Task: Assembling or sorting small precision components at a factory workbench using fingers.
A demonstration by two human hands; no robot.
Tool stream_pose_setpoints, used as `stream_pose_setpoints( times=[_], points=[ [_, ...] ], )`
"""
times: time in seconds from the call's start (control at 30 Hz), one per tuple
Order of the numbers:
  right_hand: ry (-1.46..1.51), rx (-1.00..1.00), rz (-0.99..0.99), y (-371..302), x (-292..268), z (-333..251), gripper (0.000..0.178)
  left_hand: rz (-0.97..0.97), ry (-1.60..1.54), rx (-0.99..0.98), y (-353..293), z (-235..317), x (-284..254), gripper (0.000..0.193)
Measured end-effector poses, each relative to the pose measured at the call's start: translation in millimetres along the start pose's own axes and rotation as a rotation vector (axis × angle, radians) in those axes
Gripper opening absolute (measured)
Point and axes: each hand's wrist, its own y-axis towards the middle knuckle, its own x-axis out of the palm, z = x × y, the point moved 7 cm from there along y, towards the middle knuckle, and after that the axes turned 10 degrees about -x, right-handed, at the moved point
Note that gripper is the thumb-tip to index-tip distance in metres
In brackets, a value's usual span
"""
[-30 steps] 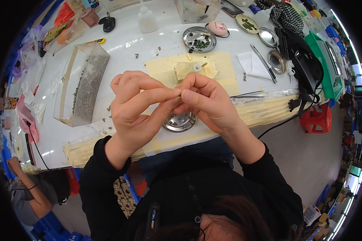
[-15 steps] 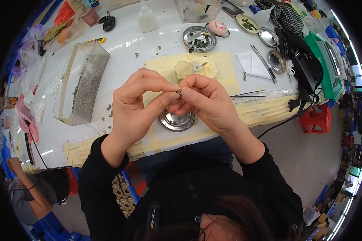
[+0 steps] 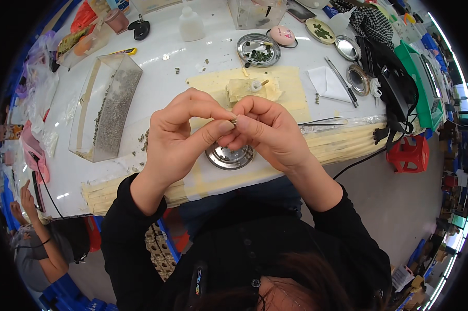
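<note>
My left hand (image 3: 179,136) and my right hand (image 3: 269,132) meet over the near part of the table, thumbs and forefingers pinched around one tiny metallic-looking piece (image 3: 234,122). Most of that piece is covered by the fingertips, so its kind cannot be made out. Under the hands sits a round shiny metal dish (image 3: 229,160), partly hidden, with small bits in it. Just beyond them, a yellowish taped block (image 3: 239,93) with a small white nozzle-like part (image 3: 256,86) rests on yellow tape.
A clear box of grey granules (image 3: 112,109) stands at left. Farther back are a metal dish of dark green pieces (image 3: 258,51) and a white squeeze bottle (image 3: 191,26). Pens (image 3: 342,82) and folded white paper (image 3: 327,84) lie right. Another person's arm (image 3: 42,238) shows at far left.
My hands stay nearly in place, the left shifting very slightly right, still pinching the tiny piece. At far left, the other person's hand has risen and its fingers have spread.
</note>
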Motion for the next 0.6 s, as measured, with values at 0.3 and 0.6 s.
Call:
stream_pose_setpoints(
  times=[0.3,0.6],
  points=[
    [-0.114,-0.106,0.007,0,-2,-3,0.011,0.174,0.499,0.253,-5,23,0,0.015],
    [-0.004,-0.035,0.01,0,0,-2,0.012,0.097,0.226,0.148,-3,12,0,0.015]
  ],
)
